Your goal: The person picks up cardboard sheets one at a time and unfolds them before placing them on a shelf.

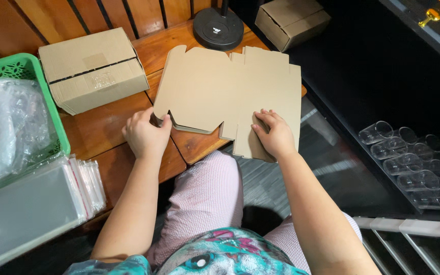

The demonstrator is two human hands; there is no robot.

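Observation:
A flat, unfolded brown cardboard box blank lies on the wooden table, its right part hanging past the table's edge. My left hand pinches the blank's near left flap, thumb on top of it. My right hand presses palm-down on the near right flap, fingers on the cardboard. Both forearms reach in from the bottom of the view, above my lap in pink striped trousers.
A closed cardboard box stands at the left. A green basket holds crumpled clear plastic, with a stack of clear bags in front. A black round stand base, another box and clear plastic cups lie beyond.

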